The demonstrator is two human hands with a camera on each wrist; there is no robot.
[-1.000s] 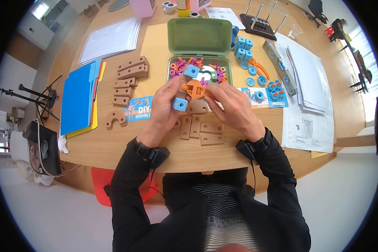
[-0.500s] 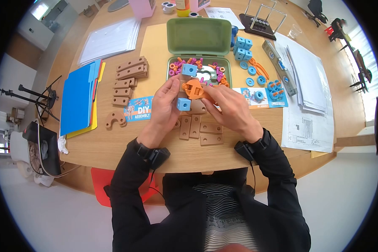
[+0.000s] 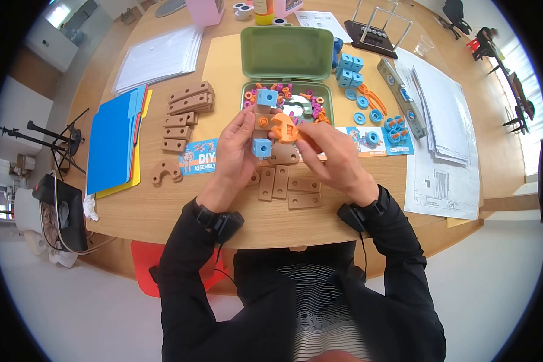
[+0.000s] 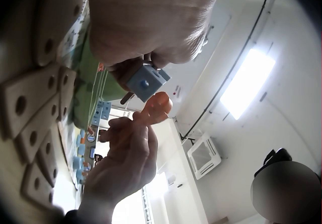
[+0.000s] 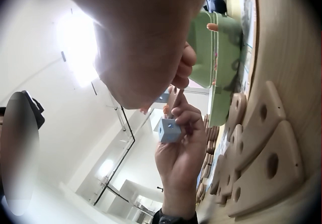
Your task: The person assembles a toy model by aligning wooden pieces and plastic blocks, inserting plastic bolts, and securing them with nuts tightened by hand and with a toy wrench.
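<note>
My left hand (image 3: 235, 151) grips a small brown block piece (image 3: 262, 111) with a blue cube (image 3: 267, 97) at its far end and another blue cube (image 3: 262, 148) at its near end. An orange bolt head (image 3: 262, 122) shows between the cubes. My right hand (image 3: 336, 155) holds an orange toy wrench (image 3: 285, 128) by its handle, which the fingers mostly cover. The wrench's jaws stand just right of the bolt head. In the left wrist view the wrench (image 4: 157, 108) is close by a blue cube (image 4: 147, 83).
Behind the hands stands an open green box (image 3: 286, 53) with purple and orange fasteners. Brown strips (image 3: 304, 200) lie below the hands, more strips (image 3: 189, 98) at left. Blue cubes (image 3: 350, 69), wheels and a level (image 3: 402, 96) are at right, a blue folder (image 3: 114, 140) far left.
The wrench was over the bolt head; it has come away to the right and turned, uncovering the bolt. The piece with the cubes has shifted and rotated slightly in the left hand.
</note>
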